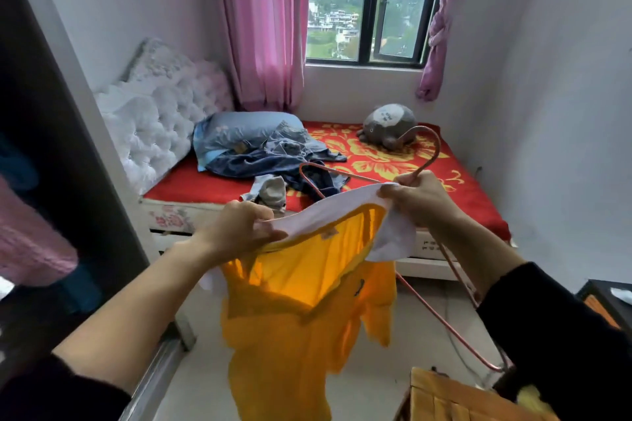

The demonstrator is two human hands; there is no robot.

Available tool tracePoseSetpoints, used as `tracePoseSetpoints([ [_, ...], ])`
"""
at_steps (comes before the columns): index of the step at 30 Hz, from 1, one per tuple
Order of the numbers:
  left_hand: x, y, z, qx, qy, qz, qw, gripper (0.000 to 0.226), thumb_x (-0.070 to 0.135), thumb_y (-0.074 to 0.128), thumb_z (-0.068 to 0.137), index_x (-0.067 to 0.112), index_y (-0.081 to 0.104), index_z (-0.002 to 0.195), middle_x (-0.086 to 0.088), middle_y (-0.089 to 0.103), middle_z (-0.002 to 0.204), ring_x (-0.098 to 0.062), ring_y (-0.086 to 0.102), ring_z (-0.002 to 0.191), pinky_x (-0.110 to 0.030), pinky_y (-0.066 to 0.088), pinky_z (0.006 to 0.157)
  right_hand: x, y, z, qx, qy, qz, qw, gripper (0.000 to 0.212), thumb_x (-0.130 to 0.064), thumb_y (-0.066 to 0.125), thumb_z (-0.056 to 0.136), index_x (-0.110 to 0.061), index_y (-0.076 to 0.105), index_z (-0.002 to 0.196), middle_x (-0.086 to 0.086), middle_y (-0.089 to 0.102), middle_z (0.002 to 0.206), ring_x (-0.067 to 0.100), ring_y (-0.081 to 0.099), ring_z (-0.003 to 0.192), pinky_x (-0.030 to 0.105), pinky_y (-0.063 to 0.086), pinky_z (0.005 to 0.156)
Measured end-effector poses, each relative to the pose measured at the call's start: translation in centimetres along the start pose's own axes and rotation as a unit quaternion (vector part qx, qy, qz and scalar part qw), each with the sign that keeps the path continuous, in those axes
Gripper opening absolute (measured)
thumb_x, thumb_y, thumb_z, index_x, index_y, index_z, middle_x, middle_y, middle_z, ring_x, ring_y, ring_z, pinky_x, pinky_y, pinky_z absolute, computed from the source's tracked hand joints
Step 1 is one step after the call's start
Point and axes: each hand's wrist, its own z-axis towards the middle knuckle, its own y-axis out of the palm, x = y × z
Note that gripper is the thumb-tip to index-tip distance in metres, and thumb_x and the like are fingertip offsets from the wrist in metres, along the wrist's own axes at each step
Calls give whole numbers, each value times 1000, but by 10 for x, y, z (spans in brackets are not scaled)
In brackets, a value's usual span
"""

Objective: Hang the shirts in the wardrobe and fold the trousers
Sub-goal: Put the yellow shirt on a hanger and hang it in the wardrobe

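Ahead, past the shirt, jeans and socks litter the bed.

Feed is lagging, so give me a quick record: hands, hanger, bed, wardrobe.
left hand: grips the yellow shirt by its white collar
right hand: grips the collar's other side together with the pink hanger
pink hanger: not yet inside the shirt, it seems
bed: jeans heaped unfolded, socks near the front edge
wardrobe: at left, pink garment hanging
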Motion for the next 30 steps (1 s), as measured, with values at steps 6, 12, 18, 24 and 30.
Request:
tracePoseSetpoints([
  [6,-16,33,1,-11,-73,2,997,19,31,65,88,16,68,77,-1,65,76,-18,59,75,-28,36,59,18,-14,5,15,9,24,1000,16,-17,65,86,-6,59,76,13,50,72,23,50,67,31,41,59],
  [12,16,65,8,97,-313,-397,857,20,8,44,98,15,55,82,-9,60,81,-21,53,68,-30,41,54,35,-20,9,1,-12,0,1000,17,-20,63,86,-8,58,74,10,47,68,23,45,64,36,37,60],
  [18,60,38,40,-6,-293,-472,832,24,22,43,101,9,61,111,-9,64,93,-19,60,81,-29,50,67,62,-39,0,-70,-10,-27,997,24,-27,68,87,-9,55,79,3,45,63,13,43,57,23,34,49],
  [24,78,38,63,-31,-314,-415,853,28,23,50,98,2,62,112,-12,65,95,-19,60,78,-26,48,63,90,-67,-12,-11,-21,152,988,20,-21,55,97,-7,68,100,0,36,51,8,29,38,20,22,38],
  [30,73,39,58,-29,-350,-381,855,36,29,65,87,0,66,109,-20,68,105,-29,65,89,-40,54,80,138,-87,-29,-120,84,269,952,20,-21,59,83,-6,74,82,-3,25,51,9,20,41,20,12,40],
])
